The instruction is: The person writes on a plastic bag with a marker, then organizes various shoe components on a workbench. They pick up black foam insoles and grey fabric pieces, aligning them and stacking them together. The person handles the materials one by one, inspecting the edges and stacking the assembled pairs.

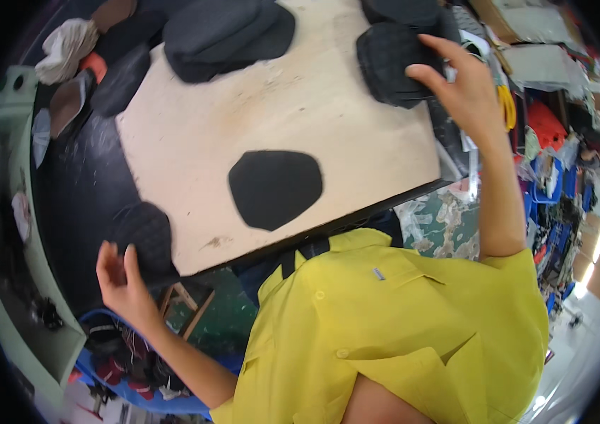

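Note:
A flat black fabric panel with angled edges lies alone on the pale board near its front edge. My right hand is over a stack of black quilted pieces at the board's far right. Its thumb and forefinger are spread at the edge of the top piece; whether they touch it is unclear. At the near left corner, my left hand is beside another black quilted piece, thumb and fingers apart, nothing visible between them. That piece overlaps the board's left edge.
A larger pile of black pieces sits at the back of the pale board. Dark and brown pieces and a white cloth bundle lie to the left. Below on the left stands a blue tub of mixed items.

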Tool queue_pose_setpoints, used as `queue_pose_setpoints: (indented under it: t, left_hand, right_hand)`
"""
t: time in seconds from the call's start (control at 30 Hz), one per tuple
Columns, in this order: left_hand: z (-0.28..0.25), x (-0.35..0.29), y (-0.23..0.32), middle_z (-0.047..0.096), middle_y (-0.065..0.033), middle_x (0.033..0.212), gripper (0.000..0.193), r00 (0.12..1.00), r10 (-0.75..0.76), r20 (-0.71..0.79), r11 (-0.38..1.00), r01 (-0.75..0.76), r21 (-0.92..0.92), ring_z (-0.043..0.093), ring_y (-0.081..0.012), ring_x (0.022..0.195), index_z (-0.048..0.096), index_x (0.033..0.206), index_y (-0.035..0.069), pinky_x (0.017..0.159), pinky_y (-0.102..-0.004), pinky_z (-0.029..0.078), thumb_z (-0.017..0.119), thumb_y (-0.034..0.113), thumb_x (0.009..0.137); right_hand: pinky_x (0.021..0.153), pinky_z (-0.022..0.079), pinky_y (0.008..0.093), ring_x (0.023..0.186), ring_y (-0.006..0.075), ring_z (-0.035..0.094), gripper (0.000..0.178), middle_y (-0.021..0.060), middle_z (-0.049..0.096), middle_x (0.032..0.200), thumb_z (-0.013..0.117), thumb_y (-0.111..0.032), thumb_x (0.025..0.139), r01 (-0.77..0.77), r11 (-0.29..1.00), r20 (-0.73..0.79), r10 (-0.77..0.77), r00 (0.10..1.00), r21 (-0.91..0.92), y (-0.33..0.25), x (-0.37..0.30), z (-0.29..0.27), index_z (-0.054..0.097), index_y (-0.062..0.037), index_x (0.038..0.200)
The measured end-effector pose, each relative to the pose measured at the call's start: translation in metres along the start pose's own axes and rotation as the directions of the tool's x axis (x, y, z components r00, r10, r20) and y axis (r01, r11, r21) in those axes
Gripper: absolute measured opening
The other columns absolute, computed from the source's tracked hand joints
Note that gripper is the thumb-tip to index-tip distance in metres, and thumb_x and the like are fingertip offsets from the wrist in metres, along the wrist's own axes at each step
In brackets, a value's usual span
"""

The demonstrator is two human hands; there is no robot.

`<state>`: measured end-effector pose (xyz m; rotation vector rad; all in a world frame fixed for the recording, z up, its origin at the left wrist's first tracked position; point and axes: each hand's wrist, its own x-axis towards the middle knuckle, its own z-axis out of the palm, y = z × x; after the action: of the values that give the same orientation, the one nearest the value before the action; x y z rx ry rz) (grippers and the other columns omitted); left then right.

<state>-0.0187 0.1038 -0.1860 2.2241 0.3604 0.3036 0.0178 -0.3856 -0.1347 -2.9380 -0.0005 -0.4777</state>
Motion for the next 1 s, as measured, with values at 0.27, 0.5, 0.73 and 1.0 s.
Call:
queue_pose_setpoints:
  t: [0.27, 0.5, 0.73, 1.0]
  left_hand:
    - [0.054, -0.042, 0.045, 0.066, -0.0108, 0.099, 0.022, 0.633, 0.757, 0.162, 0.620, -0.774, 0.131, 0.063, -0.0288, 0.091, 0.070, 0.097, 0.002, 0.077, -0.0364, 0.049, 0.075, 0.000, 0.076]
    - [0.082, -0.078, 0.038, 0.067, -0.0073, 0.094, 0.024, 0.592, 0.792, 0.149, 0.607, -0.790, -0.086, 0.062, -0.0252, 0.086, 0.070, 0.091, 0.005, 0.070, -0.0357, 0.049, 0.079, 0.005, 0.070]
    - [0.086, -0.081, 0.032, 0.068, -0.0092, 0.097, 0.023, 0.635, 0.760, 0.138, 0.649, -0.755, -0.095, 0.062, -0.0255, 0.090, 0.068, 0.089, 0.003, 0.071, -0.0358, 0.050, 0.080, 0.009, 0.071]
    - [0.087, -0.083, 0.027, 0.065, -0.0060, 0.102, 0.023, 0.627, 0.763, 0.155, 0.640, -0.766, -0.054, 0.059, -0.0221, 0.093, 0.071, 0.098, 0.008, 0.074, -0.0334, 0.047, 0.074, 0.009, 0.076]
  right_hand:
    - [0.078, 0.048, 0.0294, 0.083, 0.0203, 0.062, 0.026, 0.0103, 0.063, 0.089, 0.070, -0.010, 0.085, 0.048, 0.999, 0.067, -0.049, 0.997, 0.026, -0.026, 0.007, -0.021, 0.065, 0.0011, 0.108]
    - [0.070, 0.049, 0.0218, 0.078, 0.0061, 0.059, 0.016, 0.0020, 0.066, 0.088, 0.071, -0.005, 0.087, -0.373, 0.438, 0.429, -0.035, 0.902, 0.818, -0.104, -0.020, -0.010, 0.067, 0.0054, 0.098]
    - [0.058, 0.044, 0.0203, 0.067, 0.0026, 0.051, 0.016, -0.0027, 0.060, 0.071, 0.073, -0.009, 0.085, -0.642, 0.425, 0.734, -0.083, 0.674, 0.638, -0.137, -0.028, 0.039, 0.067, 0.0056, 0.084]
    - [0.059, 0.047, 0.0207, 0.068, 0.0033, 0.056, 0.016, -0.0001, 0.065, 0.073, 0.073, -0.009, 0.085, -0.661, 0.448, 0.761, -0.071, 0.645, 0.602, -0.142, -0.028, 0.043, 0.068, 0.0063, 0.086]
